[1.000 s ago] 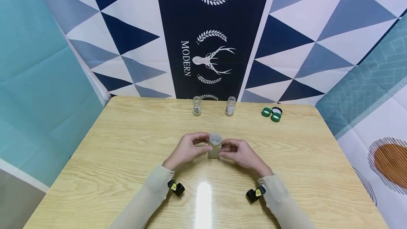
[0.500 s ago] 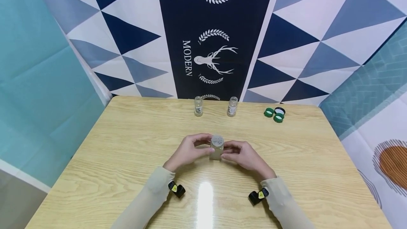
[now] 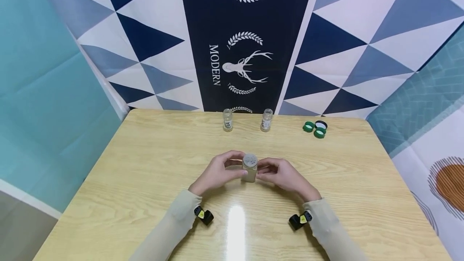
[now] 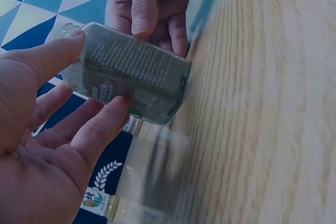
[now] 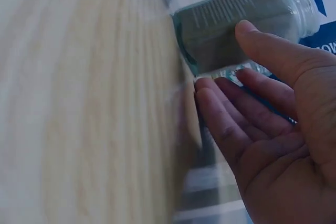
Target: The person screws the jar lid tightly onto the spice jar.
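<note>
A glass spice jar (image 3: 249, 172) of grey-brown powder stands upright on the table between my hands. Its top is a pale shaker insert with small holes, and lettering on its side reads partly "POWDER" in the left wrist view. My left hand (image 3: 221, 171) holds the jar from the left, thumb near its neck and fingers lower on the glass (image 4: 136, 72). On the other side, my right hand (image 3: 280, 173) lies with loosely bent fingers. Its thumb (image 5: 249, 30) overlaps the jar in the right wrist view; whether it presses the glass I cannot tell.
Two clear jars with labels, one left (image 3: 227, 121) and one right (image 3: 266, 121), stand uncapped at the table's back edge. Two green caps (image 3: 308, 127) and a black-rimmed cap (image 3: 321, 125) lie at the back right. A patterned cloth (image 3: 239, 67) hangs behind the wooden table (image 3: 152, 156).
The head view has shifted slightly, moving everything a little to the right in it. Both hands stay at the jar, which keeps its place on the table.
</note>
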`<state>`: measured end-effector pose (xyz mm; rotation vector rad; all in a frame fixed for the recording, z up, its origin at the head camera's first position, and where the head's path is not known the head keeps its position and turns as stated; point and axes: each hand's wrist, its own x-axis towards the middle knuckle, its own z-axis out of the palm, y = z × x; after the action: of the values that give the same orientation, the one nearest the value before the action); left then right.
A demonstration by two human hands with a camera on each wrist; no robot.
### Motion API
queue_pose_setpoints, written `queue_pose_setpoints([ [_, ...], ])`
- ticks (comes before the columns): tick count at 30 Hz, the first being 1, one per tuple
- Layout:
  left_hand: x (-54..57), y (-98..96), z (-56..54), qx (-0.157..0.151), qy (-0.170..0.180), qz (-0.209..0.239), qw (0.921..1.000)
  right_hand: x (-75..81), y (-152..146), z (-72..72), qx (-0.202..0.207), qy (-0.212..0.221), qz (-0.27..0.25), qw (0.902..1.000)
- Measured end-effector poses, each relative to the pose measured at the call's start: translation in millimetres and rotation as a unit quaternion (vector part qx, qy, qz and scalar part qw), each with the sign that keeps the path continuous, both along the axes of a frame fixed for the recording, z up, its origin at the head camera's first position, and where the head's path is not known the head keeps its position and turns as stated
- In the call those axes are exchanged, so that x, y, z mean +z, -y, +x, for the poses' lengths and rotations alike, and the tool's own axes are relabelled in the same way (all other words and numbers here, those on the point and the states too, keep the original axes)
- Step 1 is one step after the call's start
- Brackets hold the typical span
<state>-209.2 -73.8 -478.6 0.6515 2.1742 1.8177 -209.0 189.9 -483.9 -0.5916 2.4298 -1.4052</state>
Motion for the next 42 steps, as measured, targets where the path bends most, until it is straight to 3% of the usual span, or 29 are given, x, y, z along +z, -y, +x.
queue_pose_setpoints([
  [16, 3.0, 1.4, 0.4, -0.002, 0.010, 0.000, 0.9999, 21.4, -58, -18.5, -0.053, -0.079, 0.078, 0.9925],
  [25, 4.2, 1.5, 0.1, -0.006, 0.006, -0.003, 1.0000, 40.7, -94, -30.7, -0.086, -0.145, 0.127, 0.9775],
  [36, 1.6, 2.5, -0.6, -0.008, 0.019, -0.002, 0.9998, 58.6, -138, -45.6, -0.162, -0.133, 0.148, 0.9665],
  [42, 0.1, 1.5, -0.7, -0.004, 0.021, 0.000, 0.9998, 58.3, -155, -60.9, -0.181, -0.103, 0.145, 0.9673],
])
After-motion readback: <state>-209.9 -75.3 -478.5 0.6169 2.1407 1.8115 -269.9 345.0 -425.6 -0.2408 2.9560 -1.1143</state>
